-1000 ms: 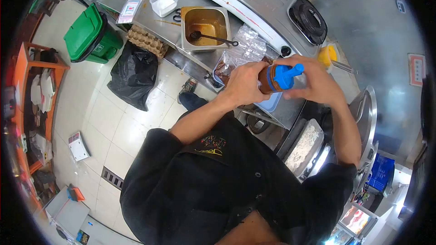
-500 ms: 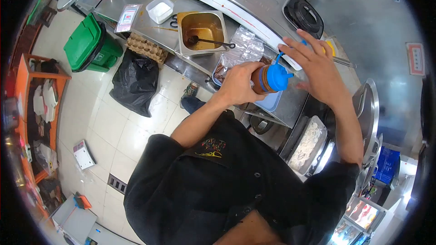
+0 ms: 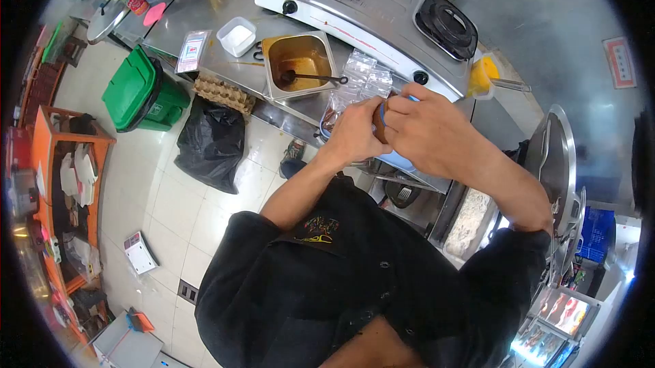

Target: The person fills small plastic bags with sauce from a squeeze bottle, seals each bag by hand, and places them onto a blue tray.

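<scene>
A bottle (image 3: 379, 122) with brown contents is gripped on its left side by my left hand (image 3: 356, 130). My right hand (image 3: 426, 132) is wrapped over the bottle's blue cap, which is almost wholly hidden behind the fingers. Both hands nearly meet around the bottle, above the edge of a blue tray (image 3: 402, 161). Clear plastic packets (image 3: 368, 76) lie just beyond my hands. To their left stands a square steel pan (image 3: 271, 71) with brown residue and a dark ladle (image 3: 314, 78) resting in it.
A gas stove (image 3: 375, 9) runs along the back of the counter. A white container (image 3: 237, 36) and scissors sit left of the pan. At right are a tub with yellow contents (image 3: 483, 76), a large steel lid (image 3: 561, 156) and a tray of white flour-like powder (image 3: 469, 221).
My right hand has come down from above and closed over the bottle's blue cap. My left hand still holds the bottle. The camera view has shifted slightly.
</scene>
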The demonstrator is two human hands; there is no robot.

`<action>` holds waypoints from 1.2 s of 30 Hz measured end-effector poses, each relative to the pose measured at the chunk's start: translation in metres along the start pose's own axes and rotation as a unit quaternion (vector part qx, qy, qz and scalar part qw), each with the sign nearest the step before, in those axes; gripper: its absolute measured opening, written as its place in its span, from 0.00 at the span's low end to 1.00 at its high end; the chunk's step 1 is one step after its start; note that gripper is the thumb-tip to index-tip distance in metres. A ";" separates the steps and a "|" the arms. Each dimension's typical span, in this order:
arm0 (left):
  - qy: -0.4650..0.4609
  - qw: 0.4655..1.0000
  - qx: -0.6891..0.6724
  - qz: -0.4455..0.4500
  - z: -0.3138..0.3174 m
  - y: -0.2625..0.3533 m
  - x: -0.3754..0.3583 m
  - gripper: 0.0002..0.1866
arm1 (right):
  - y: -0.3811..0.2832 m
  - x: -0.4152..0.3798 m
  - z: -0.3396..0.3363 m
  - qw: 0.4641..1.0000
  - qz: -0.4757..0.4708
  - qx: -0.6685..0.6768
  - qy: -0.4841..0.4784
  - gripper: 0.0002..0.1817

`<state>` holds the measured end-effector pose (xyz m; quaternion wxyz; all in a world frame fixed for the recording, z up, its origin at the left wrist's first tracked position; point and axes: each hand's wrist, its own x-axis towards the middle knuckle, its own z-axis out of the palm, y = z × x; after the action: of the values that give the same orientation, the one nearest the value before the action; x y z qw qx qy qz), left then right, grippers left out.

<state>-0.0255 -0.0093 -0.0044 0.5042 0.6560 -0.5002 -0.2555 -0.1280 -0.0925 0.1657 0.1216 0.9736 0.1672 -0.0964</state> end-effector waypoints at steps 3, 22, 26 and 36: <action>-0.023 0.998 -0.039 0.035 -0.003 -0.013 -0.001 0.31 | 0.018 -0.007 -0.026 0.987 0.043 0.118 0.101 0.24; -0.166 0.973 -0.137 0.081 0.031 0.017 0.028 0.35 | -0.035 -0.074 0.121 0.657 0.321 0.539 0.418 0.38; -0.251 0.953 -0.152 0.081 0.069 0.029 0.036 0.34 | -0.058 -0.110 0.142 0.643 0.402 0.470 0.452 0.39; -0.088 0.989 -0.065 0.103 0.216 0.039 0.017 0.27 | -0.083 -0.136 0.162 0.469 0.675 0.246 0.514 0.28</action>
<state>-0.2156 -0.1119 -0.0439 0.5236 0.5419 -0.5898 -0.2905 -0.3073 -0.1011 0.0252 -0.2034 0.6492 -0.5399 0.4956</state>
